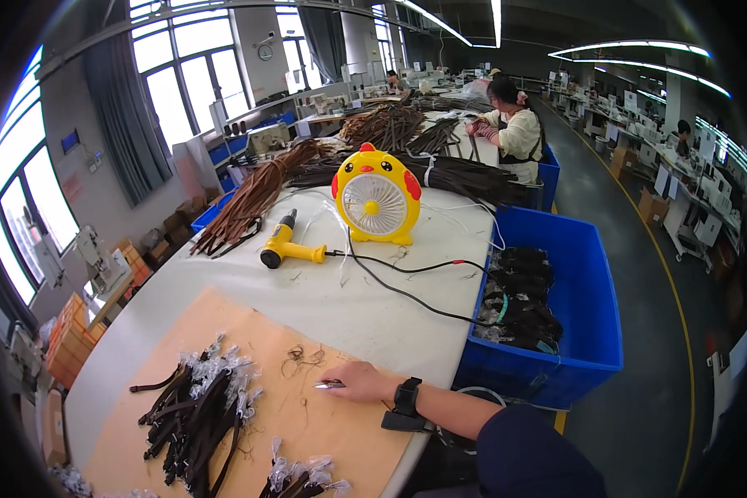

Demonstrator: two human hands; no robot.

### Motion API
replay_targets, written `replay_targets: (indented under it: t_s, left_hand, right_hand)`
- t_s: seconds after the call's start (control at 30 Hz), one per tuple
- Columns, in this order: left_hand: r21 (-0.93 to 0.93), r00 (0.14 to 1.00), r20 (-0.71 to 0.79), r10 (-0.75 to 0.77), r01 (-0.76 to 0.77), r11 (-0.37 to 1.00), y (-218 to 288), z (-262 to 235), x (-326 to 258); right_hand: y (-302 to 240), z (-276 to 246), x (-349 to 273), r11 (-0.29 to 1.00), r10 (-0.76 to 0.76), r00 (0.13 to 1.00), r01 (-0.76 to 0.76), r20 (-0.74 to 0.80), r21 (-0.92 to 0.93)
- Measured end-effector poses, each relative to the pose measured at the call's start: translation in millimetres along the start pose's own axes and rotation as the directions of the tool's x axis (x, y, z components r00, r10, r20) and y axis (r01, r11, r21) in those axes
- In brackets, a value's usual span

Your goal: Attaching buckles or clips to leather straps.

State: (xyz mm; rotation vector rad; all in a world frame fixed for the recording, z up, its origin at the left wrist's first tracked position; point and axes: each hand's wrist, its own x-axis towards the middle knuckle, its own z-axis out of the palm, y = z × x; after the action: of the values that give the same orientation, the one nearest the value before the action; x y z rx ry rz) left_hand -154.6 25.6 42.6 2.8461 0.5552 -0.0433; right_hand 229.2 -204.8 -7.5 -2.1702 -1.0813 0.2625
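Note:
My right hand rests over a tan paper sheet on the white table, its fingers closed round small thread snips. The pointed silver blades of the thread snips stick out to the left; the rest is hidden in the hand. Left of the hand lies a pile of dark straps whose ends are wrapped in clear plastic. A second bunch of such straps is cut off by the lower edge. Loose thread ends are scattered on the paper near my fingers. My left hand does not show.
A yellow chick-shaped fan and a yellow heat gun stand farther back, their cords crossing the table. At the right edge a blue bin holds dark bundles. Brown straps lie behind; a co-worker sits beyond.

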Motion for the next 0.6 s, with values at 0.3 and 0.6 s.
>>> replay_targets:
  t_s: [0.3,0.6]
  left_hand:
    - [-0.073,0.925,-0.342,-0.164,0.147,0.986,-26,-81,-20]
    - [0.117,0.508,-0.784,-0.357,0.685,0.719,-145,-157,-78]
  right_hand:
    - [7,-11,-4,0.989,-0.026,0.997,0.036,-0.073,0.142]
    - [-62,31,35,0.885,-0.462,0.833,0.454,0.304,0.103]
